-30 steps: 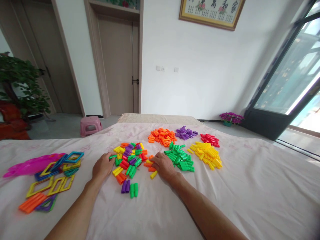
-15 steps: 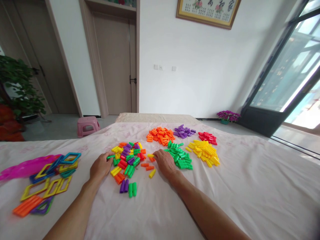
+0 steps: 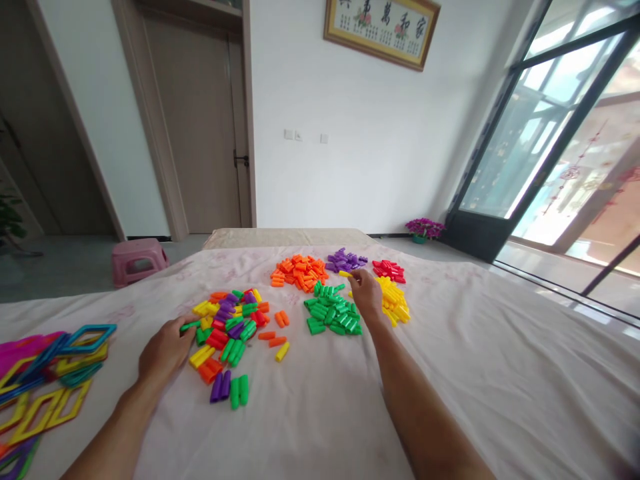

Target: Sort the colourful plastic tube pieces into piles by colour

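Note:
My right hand (image 3: 366, 293) pinches a yellow plastic peg (image 3: 345, 274) above the near edge of the sorted piles, between the green pile (image 3: 333, 312) and the yellow pile (image 3: 395, 301). At the left edge of a mixed-colour heap (image 3: 235, 323), my left hand (image 3: 166, 350) has its fingers closed on a green peg (image 3: 190, 326). Behind the green pile lie an orange pile (image 3: 300, 272), a purple pile (image 3: 345, 260) and a red pile (image 3: 389, 270). A few orange pegs (image 3: 277, 341) and one yellow peg (image 3: 283, 351) lie loose right of the heap.
Flat geometric frames (image 3: 50, 407) overlap a magenta object (image 3: 15, 357) at the table's left. A wrinkled pale cloth (image 3: 310, 427) covers the table. Beyond it stand a pink stool (image 3: 140, 261) and a pot of purple flowers (image 3: 424, 228).
My right hand has moved away from the mixed heap, rightward over the green pile to the yellow one, carrying a yellow peg. My left hand stays by the heap. The view has turned right.

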A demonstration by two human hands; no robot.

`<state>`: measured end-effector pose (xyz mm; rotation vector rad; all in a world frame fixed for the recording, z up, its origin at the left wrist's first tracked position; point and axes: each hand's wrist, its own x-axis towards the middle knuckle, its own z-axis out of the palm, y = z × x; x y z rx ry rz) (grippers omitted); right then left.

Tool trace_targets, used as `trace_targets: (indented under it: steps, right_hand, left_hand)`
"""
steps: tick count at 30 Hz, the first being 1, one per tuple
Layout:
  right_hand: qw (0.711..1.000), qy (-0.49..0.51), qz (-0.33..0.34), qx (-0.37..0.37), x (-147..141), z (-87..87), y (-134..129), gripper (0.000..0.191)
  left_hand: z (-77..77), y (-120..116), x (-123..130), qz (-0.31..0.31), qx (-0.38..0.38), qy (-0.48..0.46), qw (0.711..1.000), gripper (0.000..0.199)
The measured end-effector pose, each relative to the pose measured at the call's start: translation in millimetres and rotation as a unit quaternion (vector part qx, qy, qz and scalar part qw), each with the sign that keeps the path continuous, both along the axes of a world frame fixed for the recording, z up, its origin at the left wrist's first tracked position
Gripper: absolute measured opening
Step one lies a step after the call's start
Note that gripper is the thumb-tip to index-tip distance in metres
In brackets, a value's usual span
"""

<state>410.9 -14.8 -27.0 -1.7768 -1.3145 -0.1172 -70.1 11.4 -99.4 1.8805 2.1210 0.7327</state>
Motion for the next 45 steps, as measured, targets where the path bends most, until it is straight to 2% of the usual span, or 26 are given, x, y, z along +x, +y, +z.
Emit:
trace_targets:
  steps: [3, 6, 9, 11, 13, 15, 17, 20, 24, 29, 32, 39, 45]
  right_hand:
    - [0.996, 0.019, -0.087, -0.019, 30, -0.6, -7, 0.022]
    - [0.983, 0.027, -0.174, -0.043, 54, -8.4, -15, 0.029]
    - [0.979, 0.006, -0.198, -0.043, 60, -16.9, -16, 0.034]
    - [0.987, -0.019, -0.154, -0.039, 52, -20.4, -12, 0.037]
    - [0.994, -0.055, -0.076, -0.048, 37, -22.6, -4, 0.039]
    - [0.991, -0.104, 0.004, -0.082, 19, -24.7, 4, 0.042]
    - [0.979, -0.145, 0.053, -0.134, 4, -27.8, 10, 0.048]
    - [0.959, -0.181, 0.062, -0.208, -8, -33.0, 15, 0.056]
    - [0.941, -0.198, 0.087, -0.259, -9, -32.5, 15, 0.051]
    - [0.951, -0.172, 0.108, -0.233, -11, -21.9, 13, 0.065]
    - [0.953, -0.179, 0.115, -0.215, -15, -20.5, 15, 0.06]
    - [0.928, -0.156, 0.177, -0.287, -23, -22.6, 15, 0.058]
    - [0.943, -0.133, 0.204, -0.226, -25, -16.9, 13, 0.064]
  left_hand:
    - [0.7, -1, 0, 0.002, -0.001, -0.001, 1.0, 0.044]
    - [2.6, -2, 1, 0.0, -0.005, -0.003, 1.0, 0.044]
    - [4.6, -3, 2, 0.003, -0.007, -0.001, 1.0, 0.044]
    - [5.8, -4, 3, 0.008, -0.012, -0.001, 1.0, 0.044]
    - [6.9, -4, 4, 0.01, -0.017, -0.001, 1.0, 0.044]
    - [7.8, -4, 4, 0.01, -0.019, 0.002, 1.0, 0.044]
    - [8.6, -5, 5, 0.011, -0.016, 0.006, 1.0, 0.043]
    - [9.4, -6, 5, 0.012, -0.012, 0.008, 1.0, 0.043]
    - [8.9, -7, 5, 0.013, -0.014, 0.0, 1.0, 0.042]
    - [5.5, -5, 3, 0.007, 0.0, 0.001, 1.0, 0.041]
    - [4.1, -4, 3, 0.007, 0.002, 0.004, 1.0, 0.041]
    - [5.6, -6, 4, 0.012, 0.005, 0.005, 1.0, 0.041]
    - [5.4, -6, 4, 0.008, -0.001, -0.001, 1.0, 0.042]
